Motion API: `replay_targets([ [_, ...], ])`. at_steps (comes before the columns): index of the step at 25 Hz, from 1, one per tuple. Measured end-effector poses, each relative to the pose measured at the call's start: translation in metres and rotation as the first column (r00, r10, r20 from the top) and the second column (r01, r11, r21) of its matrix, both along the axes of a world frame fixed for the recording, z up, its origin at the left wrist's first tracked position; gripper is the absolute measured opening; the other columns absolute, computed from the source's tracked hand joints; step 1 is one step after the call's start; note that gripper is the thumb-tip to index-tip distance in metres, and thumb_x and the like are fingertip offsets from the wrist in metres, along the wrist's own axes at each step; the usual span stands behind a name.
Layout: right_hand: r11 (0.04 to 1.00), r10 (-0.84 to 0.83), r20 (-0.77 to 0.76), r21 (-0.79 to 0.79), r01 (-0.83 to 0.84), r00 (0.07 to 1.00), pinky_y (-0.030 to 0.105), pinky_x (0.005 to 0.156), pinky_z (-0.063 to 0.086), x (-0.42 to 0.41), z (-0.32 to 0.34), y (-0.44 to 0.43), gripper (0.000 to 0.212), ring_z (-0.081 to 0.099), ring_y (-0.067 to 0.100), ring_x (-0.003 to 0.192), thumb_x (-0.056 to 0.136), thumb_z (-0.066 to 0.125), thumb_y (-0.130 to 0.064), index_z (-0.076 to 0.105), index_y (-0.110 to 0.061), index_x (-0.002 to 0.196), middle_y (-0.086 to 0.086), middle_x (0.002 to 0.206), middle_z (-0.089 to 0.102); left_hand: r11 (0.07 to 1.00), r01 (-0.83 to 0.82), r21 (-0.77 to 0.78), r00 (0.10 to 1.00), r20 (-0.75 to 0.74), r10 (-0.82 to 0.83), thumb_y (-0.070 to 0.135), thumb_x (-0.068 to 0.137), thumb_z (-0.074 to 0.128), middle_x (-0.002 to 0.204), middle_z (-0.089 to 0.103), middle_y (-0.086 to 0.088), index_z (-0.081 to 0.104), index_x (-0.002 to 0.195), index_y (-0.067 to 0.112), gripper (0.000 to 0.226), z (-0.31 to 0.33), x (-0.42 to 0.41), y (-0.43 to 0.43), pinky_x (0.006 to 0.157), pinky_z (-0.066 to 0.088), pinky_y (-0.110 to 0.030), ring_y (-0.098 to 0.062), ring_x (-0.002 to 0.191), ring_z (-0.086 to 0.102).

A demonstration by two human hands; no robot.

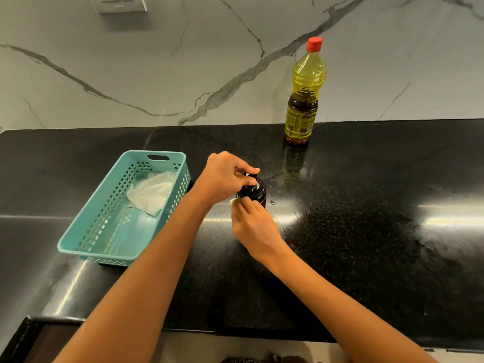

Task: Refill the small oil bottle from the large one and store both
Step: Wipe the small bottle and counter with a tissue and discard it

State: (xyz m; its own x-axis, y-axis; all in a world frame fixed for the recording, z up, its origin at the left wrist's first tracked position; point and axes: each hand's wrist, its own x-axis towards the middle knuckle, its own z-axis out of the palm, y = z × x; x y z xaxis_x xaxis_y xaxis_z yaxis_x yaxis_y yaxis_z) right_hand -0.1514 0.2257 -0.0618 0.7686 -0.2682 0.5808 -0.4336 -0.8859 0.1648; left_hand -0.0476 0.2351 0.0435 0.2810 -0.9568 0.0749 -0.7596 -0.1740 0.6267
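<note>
A glossy black speckled tabletop point(366, 244) runs the width of the scene, with bright streaks of light on its right side. On its left stands a teal plastic basket point(93, 200) with perforated walls and a handle slot point(158, 157) at its far end. A crumpled white sheet point(152, 192) lies inside, toward the far end. Behind rises a white marble wall point(183, 61) with grey veins, carrying a socket plate point(117, 3) at far left.
</note>
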Motion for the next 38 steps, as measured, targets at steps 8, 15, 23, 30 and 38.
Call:
replay_targets([
  [8, 0.993, 0.079, -0.323, 0.11, -0.046, 0.943, 0.026, 0.049, 0.045, -0.003, -0.025, 0.002, 0.02, 0.061, 0.023, 0.067, 0.042, 0.082, -0.003, 0.067, -0.008, 0.054, 0.009, 0.067, 0.063, 0.999, -0.013, 0.03, 1.0, -0.021, 0.014, 0.012, 0.075, 0.073, 0.1, 0.071, -0.007, 0.07, 0.102, 0.012, 0.026, -0.001, -0.001, 0.0, 0.083, 0.047, -0.016, -0.006, 0.082, 0.06],
  [15, 0.986, 0.134, -0.118, 0.115, -0.12, 0.984, 0.03, 0.052, 0.051, -0.017, -0.035, -0.009, 0.01, 0.057, 0.026, 0.075, 0.065, 0.062, 0.005, 0.068, 0.001, 0.072, 0.014, 0.083, 0.064, 1.0, -0.029, 0.004, 0.999, -0.019, 0.029, 0.012, 0.075, 0.073, 0.098, 0.072, -0.007, 0.071, 0.1, 0.012, 0.026, -0.002, -0.001, 0.001, 0.08, 0.047, -0.013, -0.005, 0.078, 0.06],
  [23, 0.388, -0.442, 0.514, 0.848, -0.36, 0.735, 0.02, 0.077, 0.052, -0.028, 0.027, -0.048, 0.015, 0.064, 0.007, 0.085, 0.085, 0.061, -0.002, 0.069, -0.013, 0.09, -0.001, 0.088, 0.068, 0.999, -0.036, -0.016, 0.999, -0.025, 0.036, 0.01, 0.076, 0.072, 0.1, 0.071, -0.007, 0.07, 0.101, 0.012, 0.026, -0.003, -0.004, 0.002, 0.082, 0.049, -0.017, -0.008, 0.082, 0.063],
  [30, 0.529, -0.355, 0.394, 0.832, -0.165, 0.848, 0.014, 0.074, 0.038, -0.011, 0.029, -0.048, 0.021, 0.05, 0.017, 0.093, 0.087, 0.05, 0.004, 0.068, -0.003, 0.096, 0.009, 0.095, 0.058, 0.999, -0.035, -0.03, 0.999, -0.035, 0.034, 0.008, 0.076, 0.072, 0.101, 0.071, -0.006, 0.07, 0.101, 0.013, 0.026, -0.003, -0.005, 0.004, 0.085, 0.049, -0.017, -0.008, 0.089, 0.064],
  [38, 0.619, -0.25, 0.456, 0.753, -0.221, 0.854, 0.021, 0.085, 0.046, -0.031, 0.017, -0.042, 0.031, 0.058, 0.018, 0.094, 0.082, 0.053, 0.011, 0.069, -0.005, 0.103, 0.008, 0.098, 0.067, 1.0, -0.024, -0.008, 0.998, 0.057, 0.024, 0.012, 0.077, 0.072, 0.1, 0.071, -0.008, 0.07, 0.103, 0.011, 0.026, 0.0, -0.007, 0.002, 0.082, 0.048, -0.017, -0.012, 0.089, 0.065],
])
